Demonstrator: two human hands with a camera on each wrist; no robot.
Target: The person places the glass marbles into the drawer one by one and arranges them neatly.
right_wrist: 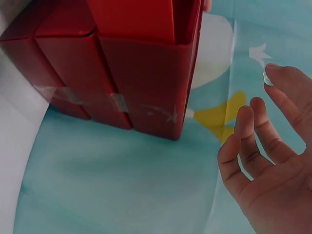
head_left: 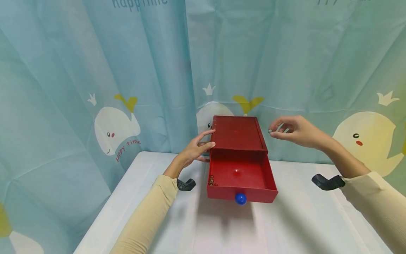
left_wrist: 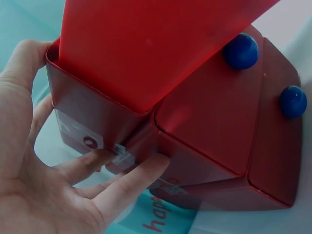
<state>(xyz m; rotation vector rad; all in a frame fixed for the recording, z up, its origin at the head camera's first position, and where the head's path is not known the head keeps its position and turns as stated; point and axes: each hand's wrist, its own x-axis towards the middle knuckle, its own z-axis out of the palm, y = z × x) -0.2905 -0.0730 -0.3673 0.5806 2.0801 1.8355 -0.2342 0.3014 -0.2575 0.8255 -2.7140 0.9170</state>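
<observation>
A red drawer box [head_left: 236, 132] stands on the table, its top drawer [head_left: 242, 194] pulled out, with a blue knob [head_left: 240, 199] on its front. Small gold-brown pieces [head_left: 211, 180] lie in that drawer's front left corner. My left hand [head_left: 194, 151] rests against the box's left side. In the left wrist view its fingers [left_wrist: 141, 176] are spread and fairly straight along the side wall. Off the box's right side, my right hand [head_left: 296, 130] is raised and pinches a small pale green-white piece [right_wrist: 267, 79] between thumb and index finger. Its other fingers are loosely bent.
Two shut lower drawers with blue knobs [left_wrist: 241, 51] sit under the open one. Clear tape [right_wrist: 63, 94] runs across the box's side. The white table [head_left: 152, 169] ends at a blue curtain [head_left: 158, 70] with whale prints just behind the box.
</observation>
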